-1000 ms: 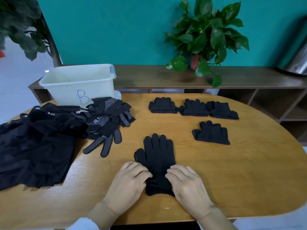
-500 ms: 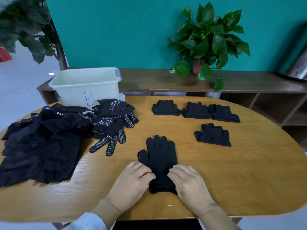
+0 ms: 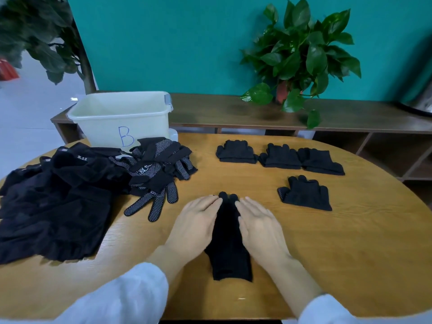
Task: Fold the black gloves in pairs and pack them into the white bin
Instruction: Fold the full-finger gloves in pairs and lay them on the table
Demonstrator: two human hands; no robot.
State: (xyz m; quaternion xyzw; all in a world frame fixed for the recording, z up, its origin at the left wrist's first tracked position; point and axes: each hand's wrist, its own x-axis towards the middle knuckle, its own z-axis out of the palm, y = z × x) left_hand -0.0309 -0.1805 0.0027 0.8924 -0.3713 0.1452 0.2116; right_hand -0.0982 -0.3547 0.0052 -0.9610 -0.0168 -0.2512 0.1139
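A glove pair point(image 3: 228, 239) lay on the table point(image 3: 350, 253) between the left hand point(image 3: 195, 226) and right hand point(image 3: 259, 226), both flat on its edges. Beyond the right hand sat one folded pair point(image 3: 305, 195), with three more folded pairs point(image 3: 279, 156) in a row behind it. Left of the left hand, loose gloves point(image 3: 161, 169) overlapped a cloth heap point(image 3: 53, 202), the bin point(image 3: 121, 116) behind them.

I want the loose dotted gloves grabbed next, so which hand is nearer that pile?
Left. The left hand lies just right of the dotted gloves; the right hand lies beyond it, across the flat glove.
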